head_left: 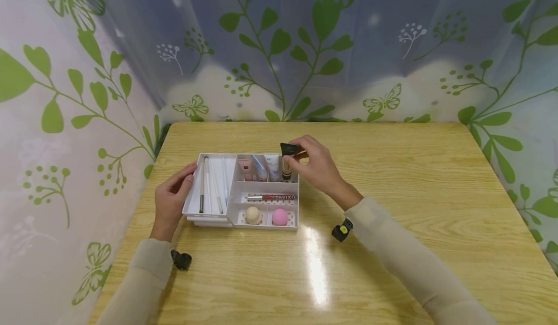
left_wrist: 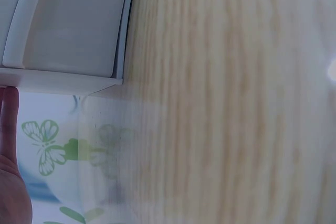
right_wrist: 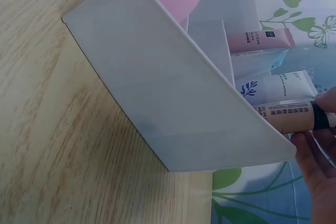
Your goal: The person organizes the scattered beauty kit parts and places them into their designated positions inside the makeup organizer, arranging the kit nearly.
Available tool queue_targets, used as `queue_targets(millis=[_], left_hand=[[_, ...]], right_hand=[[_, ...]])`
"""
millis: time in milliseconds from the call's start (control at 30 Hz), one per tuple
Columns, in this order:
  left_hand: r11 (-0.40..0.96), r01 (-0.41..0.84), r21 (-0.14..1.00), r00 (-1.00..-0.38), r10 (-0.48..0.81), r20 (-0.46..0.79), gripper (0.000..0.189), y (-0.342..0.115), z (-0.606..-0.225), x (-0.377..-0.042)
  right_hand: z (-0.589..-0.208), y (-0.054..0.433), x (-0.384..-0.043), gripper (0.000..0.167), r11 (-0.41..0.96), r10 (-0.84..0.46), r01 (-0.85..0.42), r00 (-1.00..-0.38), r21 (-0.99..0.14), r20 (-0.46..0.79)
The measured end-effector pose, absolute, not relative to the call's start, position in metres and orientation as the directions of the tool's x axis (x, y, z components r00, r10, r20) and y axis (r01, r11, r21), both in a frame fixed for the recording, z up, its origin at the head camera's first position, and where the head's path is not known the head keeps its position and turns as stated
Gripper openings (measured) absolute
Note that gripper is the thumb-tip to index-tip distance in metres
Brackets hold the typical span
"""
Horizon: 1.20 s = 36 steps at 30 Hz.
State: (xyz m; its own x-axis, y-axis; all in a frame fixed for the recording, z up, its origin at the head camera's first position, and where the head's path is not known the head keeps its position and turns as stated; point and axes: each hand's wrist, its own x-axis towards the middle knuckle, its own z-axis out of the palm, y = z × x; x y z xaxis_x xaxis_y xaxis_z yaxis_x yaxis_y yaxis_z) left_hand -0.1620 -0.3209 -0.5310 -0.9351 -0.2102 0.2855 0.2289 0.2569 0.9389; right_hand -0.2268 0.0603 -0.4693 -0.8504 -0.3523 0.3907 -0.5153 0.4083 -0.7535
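Note:
A white makeup organizer (head_left: 232, 189) stands on the table. My right hand (head_left: 320, 167) pinches a beige, black-capped cosmetic tube (right_wrist: 287, 117) near its cap, its lower part inside the organizer's back right compartment. Beside it stand a white tube (right_wrist: 275, 86), a light blue tube (head_left: 259, 167) and a pink tube (head_left: 246, 169). Fingers of my left hand (head_left: 171, 201) lie along the organizer's left side, one fingertip touching the wall in the left wrist view. Slim makeup brushes (head_left: 202, 189) lie in the left tray. A lip gloss (head_left: 272, 197) lies in the middle row.
A beige sponge (head_left: 253, 215) and a pink sponge (head_left: 280, 217) sit in the front compartments. Drawers (left_wrist: 73, 24) are at the organizer's front left. The wooden table (head_left: 414, 194) meets a leaf-patterned curtain (head_left: 283, 73) at the back.

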Motion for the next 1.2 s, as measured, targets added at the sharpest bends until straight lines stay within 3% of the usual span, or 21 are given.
queue_targets(millis=[367, 800, 1200], left_hand=[[0.243, 0.233, 0.941, -0.933, -0.215, 0.287, 0.029, -0.3198, -0.5296, -0.1613], [0.25, 0.234, 0.94, -0.93, -0.224, 0.291, 0.029, -0.3196, -0.5301, -0.1622], [0.229, 0.227, 0.947, -0.933, -0.228, 0.279, 0.03, -0.3189, -0.5294, -0.1616]], right_hand=[[-0.4678, 0.0616, -0.2266, 0.03, 0.447, -0.376, -0.529, -0.843, -0.721, 0.385], [-0.4706, 0.0631, -0.2273, 0.016, 0.537, -0.362, -0.551, -0.834, -0.639, 0.415], [-0.4724, 0.0637, -0.2266, 0.025, 0.584, -0.405, -0.563, -0.826, -0.585, 0.392]])
